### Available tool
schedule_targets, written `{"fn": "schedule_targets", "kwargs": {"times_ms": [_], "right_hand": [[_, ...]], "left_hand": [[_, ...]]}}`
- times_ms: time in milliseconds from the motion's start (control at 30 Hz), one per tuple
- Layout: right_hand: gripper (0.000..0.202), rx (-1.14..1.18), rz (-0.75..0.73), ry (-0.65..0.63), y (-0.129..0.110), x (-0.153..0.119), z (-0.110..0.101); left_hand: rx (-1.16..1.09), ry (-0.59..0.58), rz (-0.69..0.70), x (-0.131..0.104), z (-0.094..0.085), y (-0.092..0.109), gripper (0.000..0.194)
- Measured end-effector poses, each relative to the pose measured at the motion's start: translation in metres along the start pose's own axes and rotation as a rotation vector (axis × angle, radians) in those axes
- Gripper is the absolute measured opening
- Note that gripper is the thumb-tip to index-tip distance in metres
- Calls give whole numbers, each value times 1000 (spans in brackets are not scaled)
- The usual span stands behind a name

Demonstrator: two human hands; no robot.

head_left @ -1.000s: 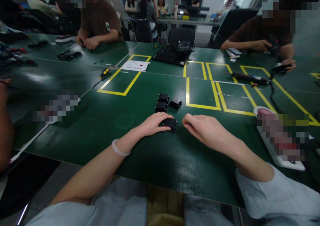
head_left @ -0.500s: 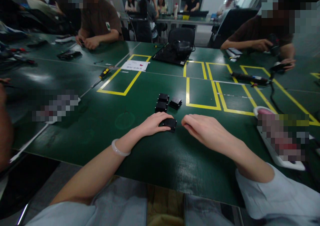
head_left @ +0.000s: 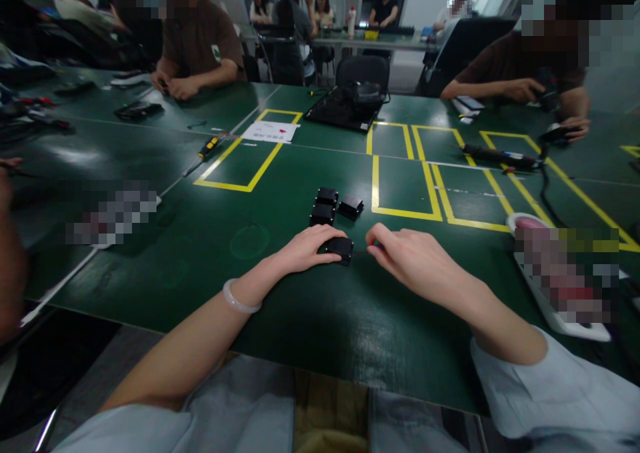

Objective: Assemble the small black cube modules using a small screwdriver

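My left hand (head_left: 314, 245) is closed around a small black box-shaped block (head_left: 340, 247) lying on the green table (head_left: 280, 319), its thumb along the near side and its fingers over the top. To the right, my right hand (head_left: 400, 247) has its fingers pinched together on a thin-shafted tool (head_left: 361, 252). The dark shaft points left at the end of the held block; its handle is mostly hidden in my fingers. Just beyond my left hand, two similar black blocks (head_left: 324, 206) lie one behind the other, and another black block (head_left: 351, 205) sits beside them.
Yellow tape rectangles (head_left: 405, 211) mark the table. A white tray (head_left: 537, 293) stands at right, near a black powered screwdriver (head_left: 500, 156). A yellow-black screwdriver (head_left: 207, 147) and paper sheet (head_left: 270, 131) lie farther left. A black panel (head_left: 340, 111) is at the back; co-workers sit across.
My right hand has rotated, its fingers shifting, and the thin shaft between it and the block now shows more plainly. My left hand and the blocks stay in place.
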State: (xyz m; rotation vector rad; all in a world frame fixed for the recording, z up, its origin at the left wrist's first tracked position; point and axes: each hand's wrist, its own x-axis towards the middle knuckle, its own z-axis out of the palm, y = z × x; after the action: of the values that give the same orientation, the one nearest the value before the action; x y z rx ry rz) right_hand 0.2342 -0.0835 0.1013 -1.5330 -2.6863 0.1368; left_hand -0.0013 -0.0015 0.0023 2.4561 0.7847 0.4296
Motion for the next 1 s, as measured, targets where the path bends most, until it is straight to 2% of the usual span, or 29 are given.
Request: {"fn": "schedule_targets", "kwargs": {"times_ms": [333, 700, 1000], "right_hand": [[16, 89, -97, 18, 0, -1, -2], [22, -40, -7, 4, 0, 5, -1], [33, -154, 70, 12, -1, 20, -7]], "left_hand": [[10, -7, 0, -1, 0, 0, 40], [-2, 4, 2, 0, 1, -3, 40], [6, -5, -8, 1, 2, -1, 43]]}}
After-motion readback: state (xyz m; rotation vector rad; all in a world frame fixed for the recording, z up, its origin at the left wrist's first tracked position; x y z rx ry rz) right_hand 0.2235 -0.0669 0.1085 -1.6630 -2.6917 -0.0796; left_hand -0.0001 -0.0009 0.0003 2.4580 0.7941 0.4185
